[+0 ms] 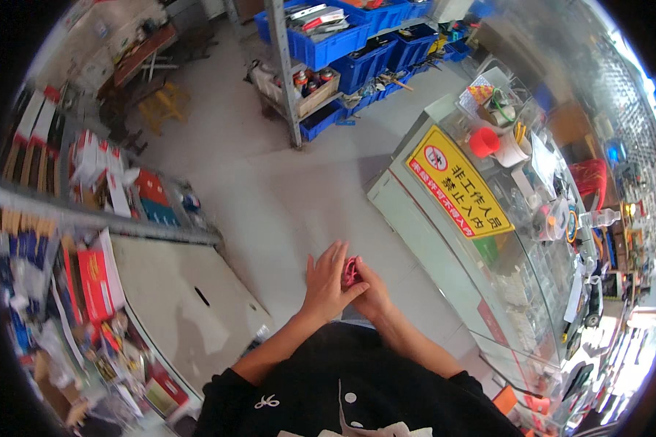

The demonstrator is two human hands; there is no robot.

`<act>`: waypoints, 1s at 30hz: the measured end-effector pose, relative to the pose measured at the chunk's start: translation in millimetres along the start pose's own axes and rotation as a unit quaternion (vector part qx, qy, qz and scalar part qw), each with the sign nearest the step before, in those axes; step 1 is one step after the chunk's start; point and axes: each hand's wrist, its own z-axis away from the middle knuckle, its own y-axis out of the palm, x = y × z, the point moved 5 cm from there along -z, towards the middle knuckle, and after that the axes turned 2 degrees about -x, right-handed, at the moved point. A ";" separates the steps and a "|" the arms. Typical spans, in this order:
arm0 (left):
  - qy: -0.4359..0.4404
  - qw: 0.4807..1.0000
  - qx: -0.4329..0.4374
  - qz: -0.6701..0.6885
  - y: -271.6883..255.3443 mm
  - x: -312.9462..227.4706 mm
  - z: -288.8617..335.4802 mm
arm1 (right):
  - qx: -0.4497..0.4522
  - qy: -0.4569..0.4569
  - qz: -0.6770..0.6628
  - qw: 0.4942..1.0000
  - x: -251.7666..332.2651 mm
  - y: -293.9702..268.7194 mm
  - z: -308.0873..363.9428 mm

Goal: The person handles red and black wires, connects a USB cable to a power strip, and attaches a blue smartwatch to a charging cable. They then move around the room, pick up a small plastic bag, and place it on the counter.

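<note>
Both my hands meet in front of my body, above the grey floor. Between them is a small bundle of pinkish-red looped strands (352,272); it looks like cord or wire, but most of it is covered. My right hand (372,295) is curled round it from the right. From the left, my left hand (328,281) presses against it, its fingers fairly straight and its thumb crossing toward the right hand. The fingertips of the right hand are partly hidden.
To the right stands a glass display counter (488,291) with a yellow sign (461,182), cups and loose goods on top. A pale cabinet (189,298) and cluttered shelves (73,197) line the left. Ahead, a metal rack post (284,80) supports blue bins (321,47).
</note>
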 end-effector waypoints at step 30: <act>-0.440 0.897 0.045 0.005 -32.6 316.2 -113.9 | -0.137 -0.170 -0.310 0.926 508.2 33.5 -667.9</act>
